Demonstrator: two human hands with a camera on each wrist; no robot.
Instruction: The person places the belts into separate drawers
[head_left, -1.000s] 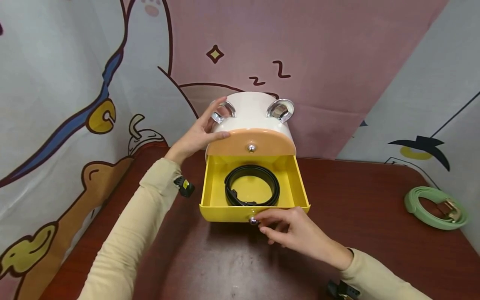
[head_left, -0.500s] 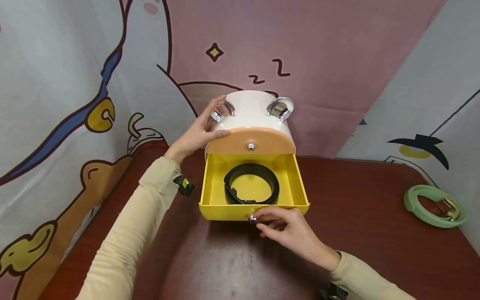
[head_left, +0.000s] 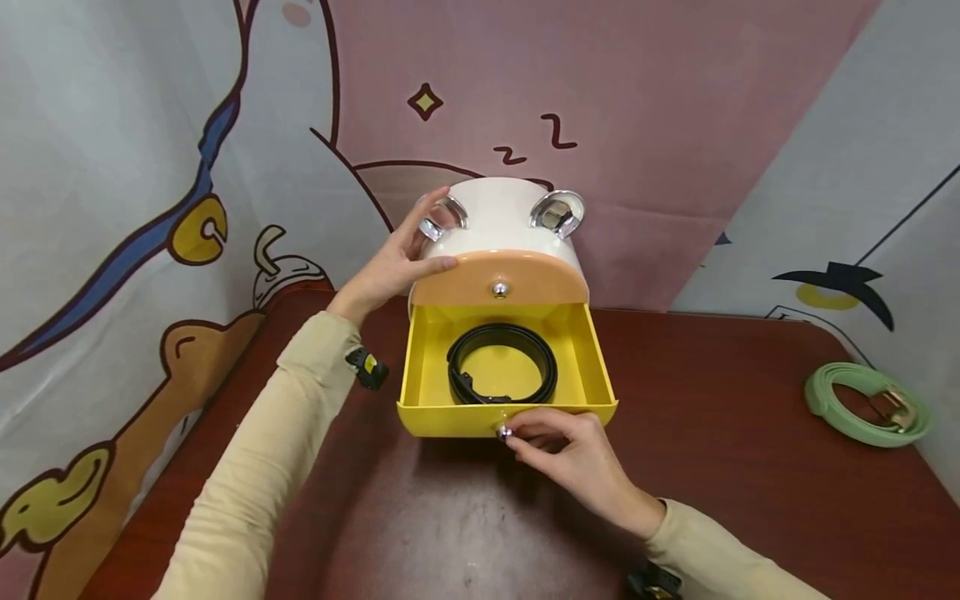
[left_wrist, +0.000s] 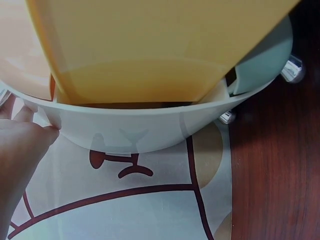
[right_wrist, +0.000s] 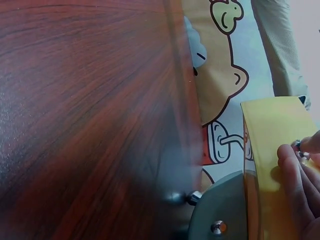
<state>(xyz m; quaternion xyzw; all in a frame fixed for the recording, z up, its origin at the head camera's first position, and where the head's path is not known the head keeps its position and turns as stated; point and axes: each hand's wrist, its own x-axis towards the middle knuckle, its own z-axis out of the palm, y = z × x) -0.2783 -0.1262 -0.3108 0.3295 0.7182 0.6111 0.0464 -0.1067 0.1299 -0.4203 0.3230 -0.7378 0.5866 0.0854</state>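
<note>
A small white drawer cabinet (head_left: 504, 204) with silver ears stands at the back of the table. Its upper orange drawer (head_left: 465, 283) is closed. Below that, a yellow drawer (head_left: 450, 421) is pulled out, and a coiled black belt (head_left: 550, 367) lies inside. My left hand (head_left: 390, 262) rests on the cabinet's upper left side, fingers extended by the left ear and thumb on the front top edge. My right hand (head_left: 581, 454) pinches the silver knob (head_left: 502, 432) of the yellow drawer. In the right wrist view a green drawer front (right_wrist: 220, 210) shows underneath.
A coiled green belt (head_left: 832, 408) with a gold buckle lies at the right of the dark red wooden table (head_left: 735, 392). Behind the cabinet hangs a cartoon-printed cloth (head_left: 637, 108), which also runs along the left side.
My right hand has shifted slightly left, and its thumb has come up to the knob to pinch it. My left hand holds its place; the yellow drawer stays pulled out.
</note>
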